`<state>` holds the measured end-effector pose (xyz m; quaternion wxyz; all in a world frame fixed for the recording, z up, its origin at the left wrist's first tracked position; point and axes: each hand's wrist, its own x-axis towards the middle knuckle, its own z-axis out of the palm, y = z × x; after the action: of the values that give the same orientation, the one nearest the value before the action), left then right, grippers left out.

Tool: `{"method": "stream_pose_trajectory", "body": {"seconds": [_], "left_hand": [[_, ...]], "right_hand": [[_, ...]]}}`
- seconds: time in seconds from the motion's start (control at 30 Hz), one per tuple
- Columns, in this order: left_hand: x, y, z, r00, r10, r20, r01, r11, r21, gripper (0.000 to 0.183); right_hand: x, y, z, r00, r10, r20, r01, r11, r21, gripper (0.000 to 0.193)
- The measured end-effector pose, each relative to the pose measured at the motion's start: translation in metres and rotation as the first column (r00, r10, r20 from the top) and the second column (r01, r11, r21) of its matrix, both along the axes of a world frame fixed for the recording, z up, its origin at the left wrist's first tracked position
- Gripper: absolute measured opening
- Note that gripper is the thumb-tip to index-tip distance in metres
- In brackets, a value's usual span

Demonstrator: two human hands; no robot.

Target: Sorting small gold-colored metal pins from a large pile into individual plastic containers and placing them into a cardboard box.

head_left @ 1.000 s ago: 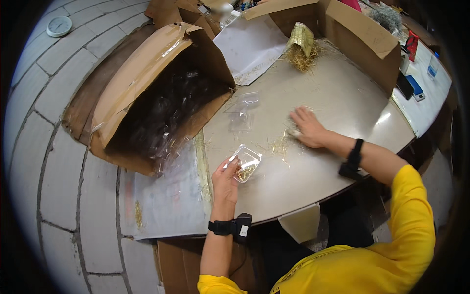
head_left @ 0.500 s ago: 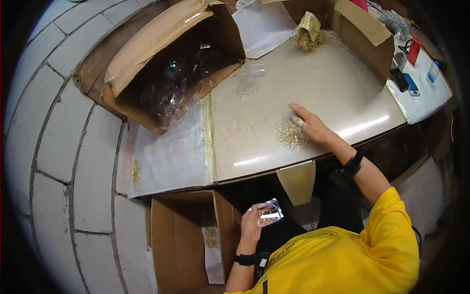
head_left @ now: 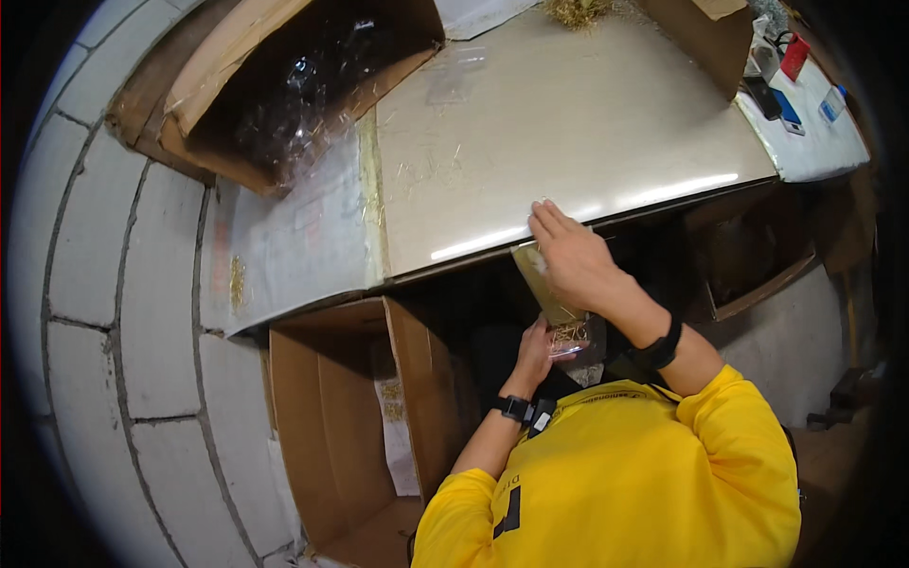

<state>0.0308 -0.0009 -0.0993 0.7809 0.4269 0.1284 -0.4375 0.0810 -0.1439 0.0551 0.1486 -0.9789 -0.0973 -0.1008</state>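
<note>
My left hand [head_left: 535,354] is closed on a small clear plastic box [head_left: 569,349], holding it below the table edge. Thin gold wire pieces [head_left: 570,333], resembling hairpins, lie in the box, right under the lower end of a yellowish chute [head_left: 536,279]. The chute slopes down from the front edge of the table [head_left: 530,114]. Over the chute's upper part is my right hand [head_left: 579,265], fingers stretched out and nothing visible in them. It hides part of the chute. A few loose gold wires [head_left: 426,172] are scattered on the tabletop.
A tipped cardboard box [head_left: 218,76] of clear plastic boxes [head_left: 303,95] lies at far left. An open carton [head_left: 327,426] stands left of my legs. More gold wires [head_left: 574,9] lie at the back. Phones [head_left: 762,97] and a small bottle [head_left: 832,104] sit at right.
My right hand has come from the tabletop pile toward me to the chute, and that pile has left the tabletop. My left hand has brought the plastic box rightward and up under the chute.
</note>
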Motion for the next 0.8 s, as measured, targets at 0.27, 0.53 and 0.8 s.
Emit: {"method": "stream_pose_trajectory", "body": {"seconds": [0.27, 0.53, 0.8], "left_hand": [[-0.008, -0.006, -0.028, 1.000, 0.007, -0.028, -0.011, 0.990, -0.139, 0.041], [-0.014, 0.007, -0.038, 0.999, -0.030, -0.039, 0.026, 0.996, -0.083, 0.039], [-0.030, 0.034, -0.004, 0.997, -0.013, 0.070, 0.010, 0.999, 0.037, 0.025]], "right_hand": [[-0.074, -0.035, -0.019, 0.963, 0.233, -0.136, -0.165, 0.907, 0.387, 0.042], [-0.101, -0.057, -0.046, 0.950, 0.221, -0.219, -0.054, 0.811, 0.582, 0.028], [-0.109, -0.038, -0.053, 0.916, 0.324, -0.237, -0.141, 0.813, 0.565, 0.040]]}}
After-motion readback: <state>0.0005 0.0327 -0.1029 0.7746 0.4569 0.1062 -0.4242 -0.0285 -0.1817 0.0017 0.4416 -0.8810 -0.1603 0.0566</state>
